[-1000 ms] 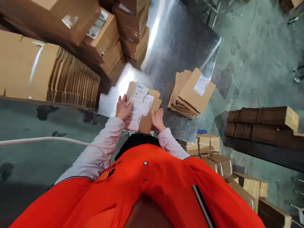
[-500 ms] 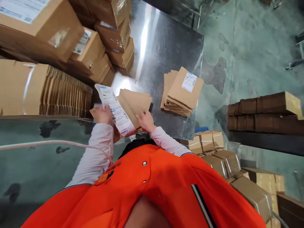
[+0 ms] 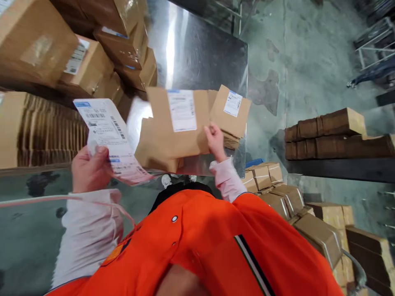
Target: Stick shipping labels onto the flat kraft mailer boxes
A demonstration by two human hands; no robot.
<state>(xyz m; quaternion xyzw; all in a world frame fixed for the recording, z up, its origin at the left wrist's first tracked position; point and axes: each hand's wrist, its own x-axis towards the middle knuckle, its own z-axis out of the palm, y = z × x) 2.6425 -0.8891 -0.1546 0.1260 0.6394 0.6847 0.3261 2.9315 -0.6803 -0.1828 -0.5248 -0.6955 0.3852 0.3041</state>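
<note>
The worker stood in an orange vest (image 3: 197, 250), a pale cord (image 3: 37, 200) running past the left sleeve. The hands were well apart. The left hand (image 3: 92, 166), out past the table's near edge, had thumb and fingers clamped on a printed label sheet (image 3: 108, 133), which sloped down toward the vest. The right hand (image 3: 215, 142) pinched the right edge of a flat cardboard mailer (image 3: 182, 142) bearing one white label (image 3: 182, 111). That mailer was over the near part of the metal table (image 3: 203, 53), with a plain piece of cardboard (image 3: 145, 144) showing at its lower left. Just beside its right end rose a stack of mailers (image 3: 228, 121), the top one labelled too; I couldn't tell whether they touched. Folded cardboard (image 3: 52, 131) was packed upright on the left, with taped boxes (image 3: 40, 45) piled beyond. Strapped bundles (image 3: 286, 197) sat low on the right. Farther off, brown cardboard stacks (image 3: 324, 135) lined a dark platform (image 3: 333, 167) on the stained floor (image 3: 311, 57).
</note>
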